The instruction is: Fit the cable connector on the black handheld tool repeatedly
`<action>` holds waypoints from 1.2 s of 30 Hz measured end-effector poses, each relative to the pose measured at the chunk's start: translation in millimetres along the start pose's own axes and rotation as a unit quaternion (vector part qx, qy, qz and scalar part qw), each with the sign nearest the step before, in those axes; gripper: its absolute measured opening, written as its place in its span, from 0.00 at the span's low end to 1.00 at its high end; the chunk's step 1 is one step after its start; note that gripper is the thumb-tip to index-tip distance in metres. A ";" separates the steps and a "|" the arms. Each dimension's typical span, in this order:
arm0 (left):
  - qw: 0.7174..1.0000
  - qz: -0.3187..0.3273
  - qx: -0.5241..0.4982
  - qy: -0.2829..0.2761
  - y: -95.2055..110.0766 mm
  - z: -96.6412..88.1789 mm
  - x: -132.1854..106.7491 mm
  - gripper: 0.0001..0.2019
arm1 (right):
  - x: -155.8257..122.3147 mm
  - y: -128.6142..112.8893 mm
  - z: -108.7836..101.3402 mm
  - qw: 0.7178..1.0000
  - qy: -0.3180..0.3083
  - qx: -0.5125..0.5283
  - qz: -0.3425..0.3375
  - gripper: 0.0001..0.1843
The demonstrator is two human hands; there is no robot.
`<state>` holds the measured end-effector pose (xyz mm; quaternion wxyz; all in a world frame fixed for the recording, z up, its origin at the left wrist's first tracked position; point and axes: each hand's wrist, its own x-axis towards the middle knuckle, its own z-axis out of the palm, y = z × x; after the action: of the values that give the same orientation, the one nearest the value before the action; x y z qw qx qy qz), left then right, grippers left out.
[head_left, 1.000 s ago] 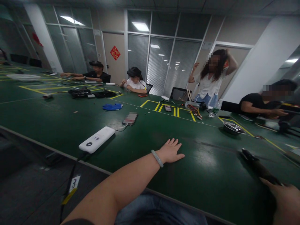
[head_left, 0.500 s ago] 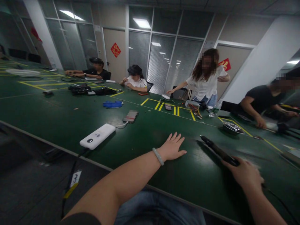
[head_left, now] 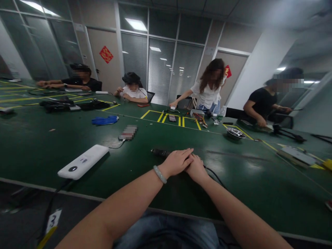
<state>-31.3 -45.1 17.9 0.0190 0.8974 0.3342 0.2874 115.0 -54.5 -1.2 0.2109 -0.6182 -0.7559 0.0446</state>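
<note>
Left hand [head_left: 176, 162] and right hand [head_left: 197, 168] meet over a black cylindrical tool [head_left: 159, 152]. I cannot tell their grip. Handling looks begun, unfinished.

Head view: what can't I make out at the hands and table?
In the head view:
Black tool: rear and any grip on it, hidden by the left hand and right hand.
Black cable: far stretch, hidden by the right forearm.
Phone: screen, blurred by pixelation.
Reddish object: cut off by the right edge.
</note>
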 end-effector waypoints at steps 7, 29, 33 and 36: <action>1.000 0.012 -0.005 -0.001 -1.2 2.4 1.0 0.25 | -26.6 52.5 -77.4 0.999 -0.043 0.030 0.010 0.25; 0.997 0.020 0.042 -0.054 20.0 16.7 18.5 0.11 | -26.3 65.9 -55.6 0.912 -0.189 0.360 0.053 0.16; 0.998 0.009 0.048 -0.048 17.0 18.5 19.1 0.11 | -24.3 79.4 -42.4 0.931 -0.116 0.332 0.099 0.12; 0.997 0.001 0.056 -0.054 18.0 21.4 21.7 0.11 | -26.6 87.5 -34.9 0.942 -0.073 0.297 0.136 0.10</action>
<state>3.8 -42.4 15.1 -0.0136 0.9115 0.3479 0.2190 212.1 -66.4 -5.2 0.3214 -0.6193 -0.6302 0.3406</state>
